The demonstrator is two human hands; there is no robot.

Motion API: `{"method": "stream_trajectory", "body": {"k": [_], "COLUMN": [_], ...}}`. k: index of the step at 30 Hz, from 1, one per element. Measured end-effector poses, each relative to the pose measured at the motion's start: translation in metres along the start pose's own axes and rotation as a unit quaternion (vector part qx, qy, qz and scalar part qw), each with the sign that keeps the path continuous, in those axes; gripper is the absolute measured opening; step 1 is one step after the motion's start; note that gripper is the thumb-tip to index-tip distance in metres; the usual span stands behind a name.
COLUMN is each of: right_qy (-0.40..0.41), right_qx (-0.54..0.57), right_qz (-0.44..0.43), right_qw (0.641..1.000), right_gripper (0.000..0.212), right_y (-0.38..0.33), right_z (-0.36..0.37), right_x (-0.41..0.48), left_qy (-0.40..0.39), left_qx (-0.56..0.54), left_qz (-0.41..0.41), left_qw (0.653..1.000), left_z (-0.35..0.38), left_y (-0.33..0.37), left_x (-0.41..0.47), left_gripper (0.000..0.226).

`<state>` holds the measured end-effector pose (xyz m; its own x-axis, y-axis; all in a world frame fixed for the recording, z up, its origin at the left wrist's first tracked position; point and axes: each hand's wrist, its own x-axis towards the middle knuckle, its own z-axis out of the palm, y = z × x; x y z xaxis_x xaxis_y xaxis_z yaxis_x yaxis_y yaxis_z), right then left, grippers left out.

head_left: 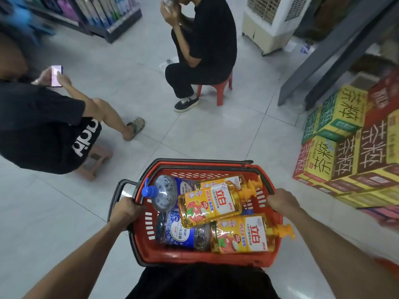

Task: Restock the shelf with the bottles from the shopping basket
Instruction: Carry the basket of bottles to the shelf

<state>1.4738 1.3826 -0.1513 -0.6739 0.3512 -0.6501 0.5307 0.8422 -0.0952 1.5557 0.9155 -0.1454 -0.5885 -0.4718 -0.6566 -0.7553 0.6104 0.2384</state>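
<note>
At the far left, a shelf (pixel 103 16) stocked with tall packages is seen against the tiled floor (pixel 216 130). Nearer on the left, a person in a black shirt and shorts (pixel 43 130) is seated on a pink stool (pixel 95 160), and a phone (pixel 56 75) is held up in that person's hand.

The left hand (pixel 126 212) is clenched around the left rim of the red shopping basket (pixel 203 258), just beside its black handle (pixel 117 190), which is folded outward. The basket is held level in front of the wearer's body, above the floor.

Inside the basket, the bottles are laid on their sides. On the left, a clear bottle with a blue cap (pixel 166 193) is seen, and a second clear bottle with a blue label (pixel 181 231) is lying nearer, partly beneath the others. An orange bottle with a yellow label (pixel 212 205) is resting across the middle, another orange bottle (pixel 224 182) is touching it on the far side, and a third orange bottle (pixel 248 234) is lying at the near right, its pump reaching past the rim.

Farther off at the centre, a second person in black (pixel 207 44) is seated on a red stool (pixel 218 87).

The right hand (pixel 281 200) is closed over the basket's right rim. At the far right, stacked cartons (pixel 345 139) printed in yellow, green and brown are piled on the floor, with a white air cooler (pixel 272 20) standing farther back.
</note>
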Motion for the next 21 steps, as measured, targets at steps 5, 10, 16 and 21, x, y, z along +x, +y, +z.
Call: {"method": "stream_trajectory", "body": {"k": [5, 10, 16, 21], "right_qy": [0.008, 0.016, 0.032, 0.023], "right_qx": [-0.014, -0.027, -0.038, -0.056], "right_qz": [-0.001, 0.001, -0.013, -0.031], "right_qw": [1.0, 1.0, 0.999, 0.998], "right_gripper": [0.028, 0.03, 0.024, 0.02], "right_y": [-0.036, -0.084, -0.132, -0.175], "right_z": [-0.006, -0.019, -0.036, -0.061], "right_x": [0.009, 0.025, 0.046, 0.092], "left_qy": [-0.007, -0.016, -0.006, -0.017], "left_qx": [-0.017, -0.042, -0.041, -0.047], "left_qz": [0.005, -0.002, -0.001, -0.006], "left_qw": [1.0, 0.999, 0.999, 0.999], "left_z": [-0.024, -0.049, -0.08, -0.101], "left_y": [0.006, 0.013, 0.027, 0.052], "left_x": [0.032, 0.066, 0.103, 0.142], "left_gripper": [0.026, 0.024, 0.021, 0.026]}}
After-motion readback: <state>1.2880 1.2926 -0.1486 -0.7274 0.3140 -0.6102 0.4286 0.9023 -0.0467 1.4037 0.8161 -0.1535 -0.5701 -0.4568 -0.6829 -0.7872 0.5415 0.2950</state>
